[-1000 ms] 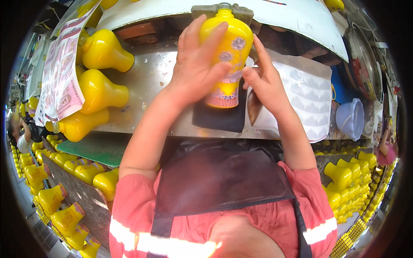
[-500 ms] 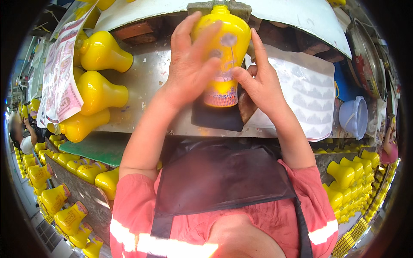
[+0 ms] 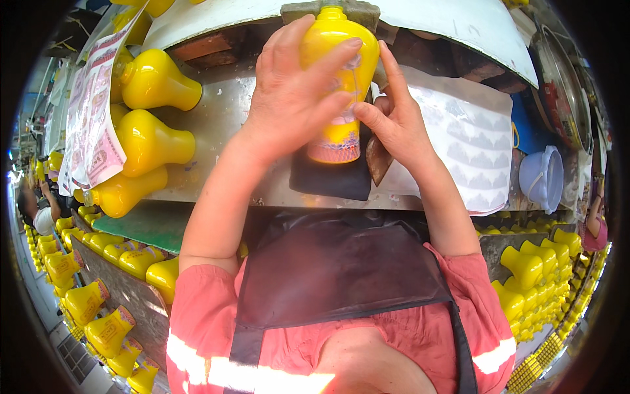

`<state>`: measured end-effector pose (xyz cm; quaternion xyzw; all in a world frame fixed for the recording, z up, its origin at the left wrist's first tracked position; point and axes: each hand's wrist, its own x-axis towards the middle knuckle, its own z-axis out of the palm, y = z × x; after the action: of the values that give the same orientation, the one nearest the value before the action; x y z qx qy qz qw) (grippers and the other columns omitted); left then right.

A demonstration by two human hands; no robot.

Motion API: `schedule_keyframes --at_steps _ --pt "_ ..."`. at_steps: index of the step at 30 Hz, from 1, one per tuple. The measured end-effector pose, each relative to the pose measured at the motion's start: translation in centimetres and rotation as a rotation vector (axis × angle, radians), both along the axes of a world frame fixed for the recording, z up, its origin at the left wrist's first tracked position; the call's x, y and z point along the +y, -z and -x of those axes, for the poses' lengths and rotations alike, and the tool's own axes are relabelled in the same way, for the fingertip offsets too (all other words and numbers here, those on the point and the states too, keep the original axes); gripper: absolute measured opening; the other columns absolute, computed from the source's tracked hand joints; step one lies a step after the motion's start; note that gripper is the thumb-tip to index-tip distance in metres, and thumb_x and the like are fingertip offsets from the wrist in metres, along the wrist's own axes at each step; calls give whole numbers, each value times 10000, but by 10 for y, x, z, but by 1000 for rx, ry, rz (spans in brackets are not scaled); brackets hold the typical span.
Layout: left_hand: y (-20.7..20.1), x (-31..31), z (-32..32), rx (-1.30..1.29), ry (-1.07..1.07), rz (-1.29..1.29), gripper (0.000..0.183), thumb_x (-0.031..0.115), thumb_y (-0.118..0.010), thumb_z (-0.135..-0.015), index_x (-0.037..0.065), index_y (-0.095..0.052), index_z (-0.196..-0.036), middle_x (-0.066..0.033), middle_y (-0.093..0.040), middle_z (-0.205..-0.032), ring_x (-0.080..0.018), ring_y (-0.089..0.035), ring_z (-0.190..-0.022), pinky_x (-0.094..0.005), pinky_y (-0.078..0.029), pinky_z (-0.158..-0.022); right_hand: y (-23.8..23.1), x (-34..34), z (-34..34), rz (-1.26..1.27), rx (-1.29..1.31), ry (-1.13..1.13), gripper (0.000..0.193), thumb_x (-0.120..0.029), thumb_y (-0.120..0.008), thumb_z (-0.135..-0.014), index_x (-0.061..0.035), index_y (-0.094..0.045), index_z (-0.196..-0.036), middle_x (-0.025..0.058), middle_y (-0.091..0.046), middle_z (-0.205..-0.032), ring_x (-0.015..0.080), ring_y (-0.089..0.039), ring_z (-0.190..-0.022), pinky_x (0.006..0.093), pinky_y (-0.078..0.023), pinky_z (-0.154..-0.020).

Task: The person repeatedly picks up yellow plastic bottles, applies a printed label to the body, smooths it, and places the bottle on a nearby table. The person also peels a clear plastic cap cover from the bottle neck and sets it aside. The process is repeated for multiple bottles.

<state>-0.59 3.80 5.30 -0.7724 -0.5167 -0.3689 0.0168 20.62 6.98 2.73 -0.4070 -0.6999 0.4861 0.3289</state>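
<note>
A glossy yellow vase-shaped bottle [image 3: 357, 82] lies on its side, its neck at a grey block [image 3: 298, 13] at the far edge. Its patterned base is toward me, over a dark pad [image 3: 331, 178]. My right hand [image 3: 397, 121] grips the bottle's right side, thumb on the front and forefinger along the edge. My left hand [image 3: 285, 98] is spread over the bottle's left side and front, slightly blurred, fingers stretched out. Part of the bottle's thin printed design shows between my hands; the rest is hidden under my left fingers.
Several plain yellow bottles [image 3: 154, 79] lie at the left beside pink printed sheets [image 3: 98, 125]. A white sheet with rows of grey shapes [image 3: 469, 138] lies to the right, near a pale blue bucket [image 3: 541, 180]. Racks of bottles [image 3: 525, 262] flank me; other people are at both sides.
My left hand has slid across the bottle's front, its fingers now reaching further right over the printed design. The bottle has shifted slightly; my right hand keeps its hold.
</note>
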Motion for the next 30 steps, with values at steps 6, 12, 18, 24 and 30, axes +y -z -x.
schedule_keyframes --at_steps 6,12,18,24,30 --pt "6 9 7 -411 91 -21 510 343 -552 -995 72 -579 -1425 -183 -545 -1400 -389 -503 -1303 -459 -360 -1143 -18 2 -1 130 47 10 909 -392 -709 -910 -106 -243 -1636 71 -633 -693 139 -598 -622 287 -484 -636" --pt "5 17 6 -735 100 186 525 374 -363 -1113 -2 -532 -1437 -114 -579 -1413 -211 -513 -1327 -346 -344 -1161 -35 10 13 -80 -57 121 842 -469 -706 -891 -18 -407 -1537 210 -689 -1131 211 -661 -743 330 -529 -726" --pt "7 27 -2 -802 41 273 407 329 -470 -1098 49 -584 -1370 -77 -596 -1301 -153 -556 -1196 -310 -425 -1074 -43 25 27 -233 -101 125 662 -383 -727 -920 -17 -527 -1434 128 -645 -1178 165 -627 -881 281 -511 -770" --pt "10 32 -13 -881 -48 194 348 305 -590 -988 57 -676 -1216 -161 -618 -1214 -314 -573 -1173 -397 -436 -1043 -38 25 33 -157 -13 132 616 -387 -714 -908 -21 -553 -1377 177 -654 -1238 272 -650 -1042 349 -521 -893" --pt "10 30 -14 -966 -13 257 375 292 -552 -1003 46 -645 -1270 -178 -609 -1251 -344 -567 -1203 -413 -427 -1064 -38 30 27 -130 29 102 646 -407 -708 -897 -23 -555 -1393 202 -669 -1237 270 -669 -1109 359 -523 -934"
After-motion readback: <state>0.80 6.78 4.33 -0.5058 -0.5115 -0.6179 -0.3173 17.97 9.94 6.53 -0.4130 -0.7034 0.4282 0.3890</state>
